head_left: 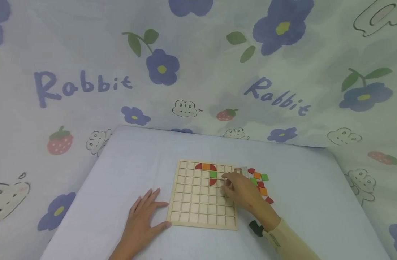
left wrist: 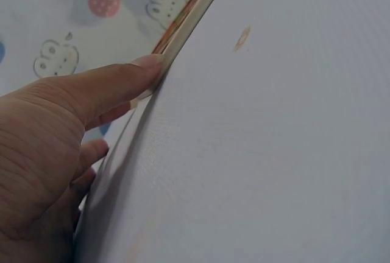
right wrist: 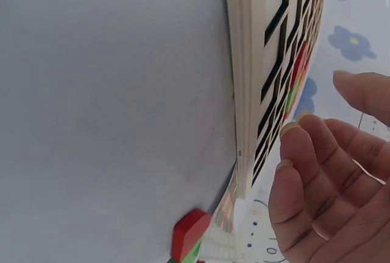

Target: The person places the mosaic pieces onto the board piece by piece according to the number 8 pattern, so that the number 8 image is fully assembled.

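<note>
A wooden grid board (head_left: pixel 194 207) lies on the white table. Set in its upper cells are an orange square (head_left: pixel 206 166), a green square (head_left: pixel 212 174) and several red quarter-round pieces (head_left: pixel 212 182). My left hand (head_left: pixel 141 220) rests at the board's left side, fingers spread; in the left wrist view the thumb (left wrist: pixel 119 86) touches the board's edge. Over the board's right columns hovers my right hand (head_left: pixel 245 191), its thumb and fingers apart. The right wrist view shows the fingers (right wrist: pixel 298 171) loosely bent with nothing between them.
Right of the board, partly behind my right hand, lie a patterned card (head_left: pixel 242 170) and loose tiles, among them a green square (head_left: pixel 264 177), an orange square (head_left: pixel 263 191) and a red piece (head_left: pixel 269 200). A printed cloth (head_left: pixel 198 83) hangs behind the table.
</note>
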`<state>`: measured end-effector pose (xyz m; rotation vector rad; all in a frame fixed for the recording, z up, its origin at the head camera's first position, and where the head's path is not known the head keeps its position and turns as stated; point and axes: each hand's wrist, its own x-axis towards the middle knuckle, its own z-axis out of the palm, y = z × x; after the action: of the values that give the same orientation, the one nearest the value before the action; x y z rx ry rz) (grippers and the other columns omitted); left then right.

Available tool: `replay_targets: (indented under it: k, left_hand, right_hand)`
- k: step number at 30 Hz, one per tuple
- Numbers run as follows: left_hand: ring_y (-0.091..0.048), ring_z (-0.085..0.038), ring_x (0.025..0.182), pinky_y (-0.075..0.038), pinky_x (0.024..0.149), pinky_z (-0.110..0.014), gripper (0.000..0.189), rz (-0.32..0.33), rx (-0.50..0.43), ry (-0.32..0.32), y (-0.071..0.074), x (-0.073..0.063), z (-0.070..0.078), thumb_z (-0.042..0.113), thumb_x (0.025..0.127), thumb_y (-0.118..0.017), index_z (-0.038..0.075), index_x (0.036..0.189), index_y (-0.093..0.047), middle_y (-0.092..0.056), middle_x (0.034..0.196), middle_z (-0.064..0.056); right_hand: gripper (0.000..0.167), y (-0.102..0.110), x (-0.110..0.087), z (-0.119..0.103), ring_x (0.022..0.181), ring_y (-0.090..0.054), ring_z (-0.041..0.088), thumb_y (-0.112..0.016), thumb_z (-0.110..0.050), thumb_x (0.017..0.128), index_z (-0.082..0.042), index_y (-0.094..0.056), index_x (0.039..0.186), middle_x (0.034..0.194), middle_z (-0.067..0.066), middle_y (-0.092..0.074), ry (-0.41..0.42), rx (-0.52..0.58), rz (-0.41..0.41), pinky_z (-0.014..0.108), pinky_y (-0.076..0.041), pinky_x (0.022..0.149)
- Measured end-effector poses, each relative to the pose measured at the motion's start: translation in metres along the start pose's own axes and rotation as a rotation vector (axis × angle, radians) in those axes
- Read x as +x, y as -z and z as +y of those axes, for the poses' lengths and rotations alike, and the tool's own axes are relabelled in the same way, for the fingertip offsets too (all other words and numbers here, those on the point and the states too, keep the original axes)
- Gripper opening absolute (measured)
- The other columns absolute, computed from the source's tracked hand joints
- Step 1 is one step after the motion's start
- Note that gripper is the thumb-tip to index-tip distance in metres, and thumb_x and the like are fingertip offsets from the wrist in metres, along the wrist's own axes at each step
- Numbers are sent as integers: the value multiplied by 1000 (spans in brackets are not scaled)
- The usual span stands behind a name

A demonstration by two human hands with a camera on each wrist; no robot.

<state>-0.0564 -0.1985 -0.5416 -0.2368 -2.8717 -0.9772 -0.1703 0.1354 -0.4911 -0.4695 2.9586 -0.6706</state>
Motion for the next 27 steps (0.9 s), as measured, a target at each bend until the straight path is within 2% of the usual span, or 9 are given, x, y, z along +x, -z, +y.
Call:
replay_targets:
  k: [8,15,20,27]
  left_hand:
    - [-27,-38,155,-9,126,-56,53,21,2,-6,1,0,0,42,77,-91,24,123,-70,-41,165,-10]
    - [-27,-38,154,-9,127,-56,54,28,-11,-8,2,0,2,41,77,-91,23,123,-71,-41,165,-10]
    - [-26,-38,155,-10,126,-56,54,27,-10,-5,1,1,1,42,77,-91,23,124,-71,-41,165,-10]
    - [-25,-38,155,-9,126,-58,55,5,-26,9,0,1,1,41,77,-91,22,124,-70,-40,165,-10]
  right_hand:
    - [36,5,-12,15,78,-55,8,-81,-25,93,-12,-71,125,92,-11,-65,-18,59,22,25,-50,62]
    - [35,17,-30,35,72,-53,7,-83,-18,91,-8,-73,123,88,-8,-65,-28,26,103,26,-48,61]
    - [34,20,-43,51,77,-56,10,-82,-18,92,-7,-72,122,89,-6,-66,-60,6,119,31,-53,69]
    - [33,20,-60,67,93,-65,16,-80,-17,93,-7,-72,124,106,1,-72,-111,14,122,40,-58,83]
